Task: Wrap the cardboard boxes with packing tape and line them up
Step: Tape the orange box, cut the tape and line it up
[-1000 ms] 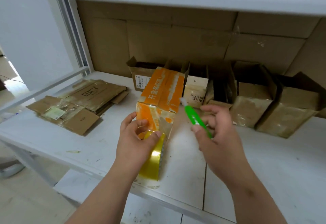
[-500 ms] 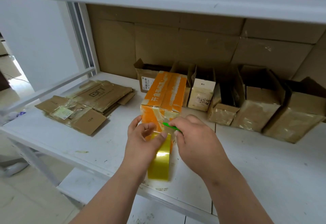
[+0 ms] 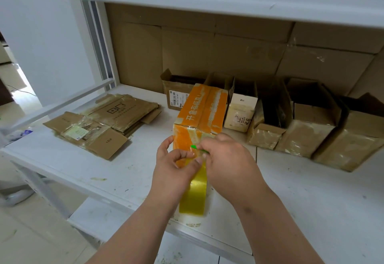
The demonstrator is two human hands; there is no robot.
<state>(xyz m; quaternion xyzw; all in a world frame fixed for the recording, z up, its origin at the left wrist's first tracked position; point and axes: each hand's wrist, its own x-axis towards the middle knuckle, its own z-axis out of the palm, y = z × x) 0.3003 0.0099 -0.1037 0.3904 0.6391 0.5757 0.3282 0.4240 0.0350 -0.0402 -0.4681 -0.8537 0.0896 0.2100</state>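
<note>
Nearest, the tape roll point(image 3: 194, 191) hangs off the tabletop's point(image 3: 108, 172) front edge, held by the left hand point(image 3: 173, 170), whose grip curls round the roll's top with thumb and fingers pinching the tape where it leaves the roll. Beside it the right hand point(image 3: 226, 160) holds a narrow grip on a green cutter point(image 3: 196, 148); only the tip shows between the two hands, pressed at the stretched tape. A second ago that hand was out to the right with the cutter's whole length in view; half a second ago it had closed in, and now the tip sits right at the tape just below the orange box point(image 3: 200, 116). So this looks like the cut that frees the roll, which would end the wrap on this box.

The orange box stands just behind the hands, its near end glossy with tape; it has not shifted. Further back, brown boxes point(image 3: 311, 128) stand in a row along the cardboard backing, with a pale one point(image 3: 241, 112) among them. The orange box is not yet in that row. Flattened cartons point(image 3: 104, 124) lie well to the left.
</note>
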